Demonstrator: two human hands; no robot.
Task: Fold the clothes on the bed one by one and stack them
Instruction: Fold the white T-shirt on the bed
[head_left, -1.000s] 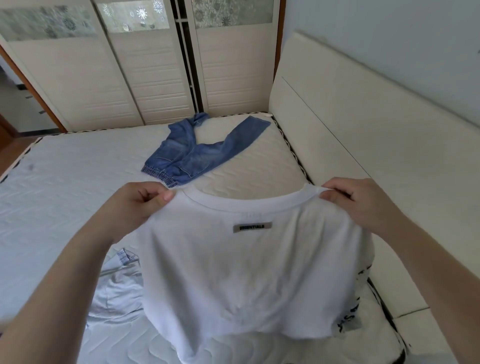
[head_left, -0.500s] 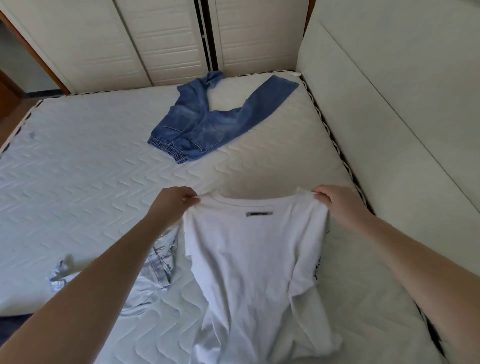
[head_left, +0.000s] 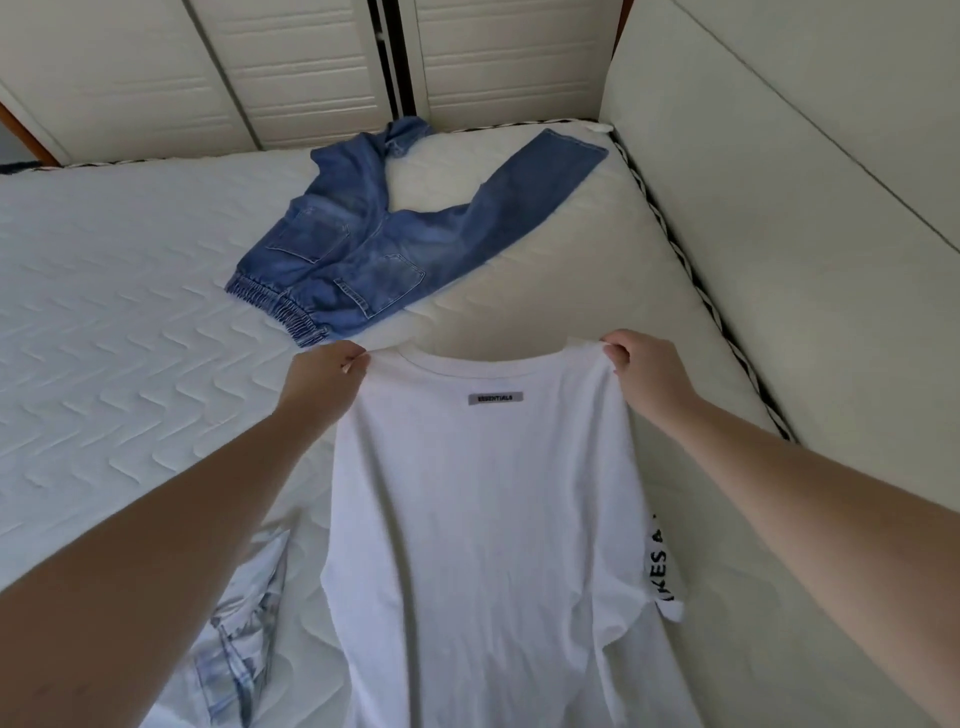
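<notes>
Thumb and fingers of left hand (head_left: 326, 375) pinched on left shoulder of white T-shirt (head_left: 483, 519); fingers of right hand (head_left: 640, 370) curled tight on right shoulder. Collar stretched between both hands, grey label below it, shirt body spread toward near edge of mattress (head_left: 130, 332). Right sleeve with black letters hanging at right side. Farther on mattress, blue jeans (head_left: 384, 244) lying crumpled, not folded. At near left, pale blue garment (head_left: 244, 623) partly under left arm, also unfolded. No finished stack visible. Probably only at laying-out step of first item; folding of shirt, then other two, left to do.
</notes>
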